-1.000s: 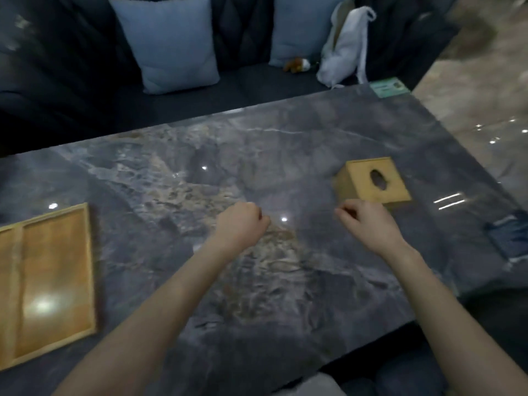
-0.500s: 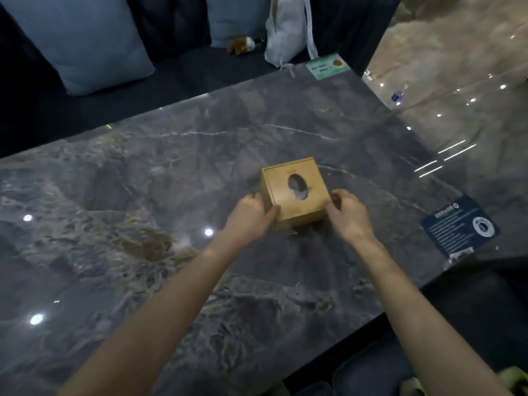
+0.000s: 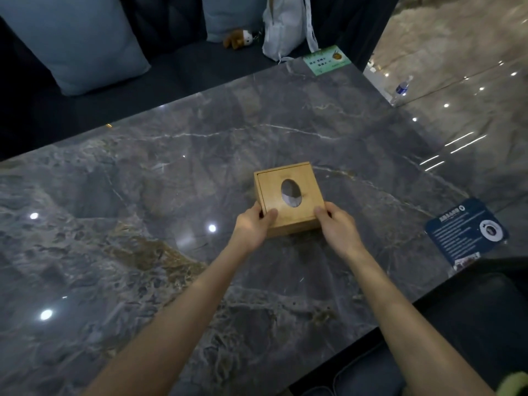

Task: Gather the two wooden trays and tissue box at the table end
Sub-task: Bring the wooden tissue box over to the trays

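A square wooden tissue box (image 3: 288,195) with an oval hole in its lid sits on the dark marble table (image 3: 143,224), a little right of centre. My left hand (image 3: 253,224) grips its near left corner, thumb on the lid. My right hand (image 3: 337,227) grips its near right corner, thumb on the lid edge. The two wooden trays are out of view.
A blue printed card (image 3: 468,232) lies at the table's right near edge and a green card (image 3: 327,60) at the far right corner. Behind the table is a dark sofa with blue cushions (image 3: 77,44), a white bag (image 3: 285,27) and a small plush toy (image 3: 238,38). Glossy floor lies to the right.
My view swung right, so the wooden tray at the left left the picture. Both hands reached the tissue box and closed on its near corners, thumbs now on the lid.
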Available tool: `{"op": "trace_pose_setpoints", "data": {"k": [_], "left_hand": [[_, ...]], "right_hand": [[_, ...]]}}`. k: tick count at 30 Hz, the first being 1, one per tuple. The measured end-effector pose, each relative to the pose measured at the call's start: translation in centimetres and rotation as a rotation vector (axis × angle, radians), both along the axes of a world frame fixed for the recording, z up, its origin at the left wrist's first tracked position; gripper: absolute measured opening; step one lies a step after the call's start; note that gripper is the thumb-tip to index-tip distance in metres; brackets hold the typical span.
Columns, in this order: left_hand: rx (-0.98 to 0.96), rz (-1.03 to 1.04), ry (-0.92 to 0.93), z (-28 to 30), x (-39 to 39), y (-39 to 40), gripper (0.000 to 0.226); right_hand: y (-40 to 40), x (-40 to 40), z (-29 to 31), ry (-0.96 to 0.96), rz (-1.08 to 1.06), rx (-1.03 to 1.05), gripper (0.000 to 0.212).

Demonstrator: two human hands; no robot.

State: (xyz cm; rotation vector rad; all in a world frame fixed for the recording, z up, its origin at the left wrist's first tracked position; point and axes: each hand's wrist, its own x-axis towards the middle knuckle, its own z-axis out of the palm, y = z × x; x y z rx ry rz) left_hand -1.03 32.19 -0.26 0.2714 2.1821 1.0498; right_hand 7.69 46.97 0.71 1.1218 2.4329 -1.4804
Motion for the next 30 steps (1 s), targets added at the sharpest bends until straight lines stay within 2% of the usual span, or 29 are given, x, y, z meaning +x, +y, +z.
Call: {"op": "trace_pose_setpoints", "data": {"k": [4, 7, 15, 23, 30], "left_hand": [[0.073, 0.081, 0.009, 0.9, 0.0, -1.4, 0.042], [0.037, 0.124, 0.085, 1.9, -0.4, -3.3, 0.04], [0.066, 0.286, 0.182, 5.7, -1.2, -12.6, 0.035], [-0.018, 0.508, 0.303, 7.7, 1.0, -25.9, 0.025], [-0.091, 0.691, 0.288, 8.2, 4.0, -39.8, 0.037]], "right_hand": [[-1.4, -0.6, 1.0, -0.002, 0.045, 0.061, 0.031], [-3.1, -1.4, 1.9, 0.026, 0.105, 0.103, 0.029], [-11.1, -4.5, 4.9, 0.167, 0.287, 0.183, 0.031], [-23.6, -6.8, 6.8, 0.233, 0.492, 0.122, 0.034], [-37.6, -7.0, 7.0, 0.262, 0.661, 0.113, 0.033]]}}
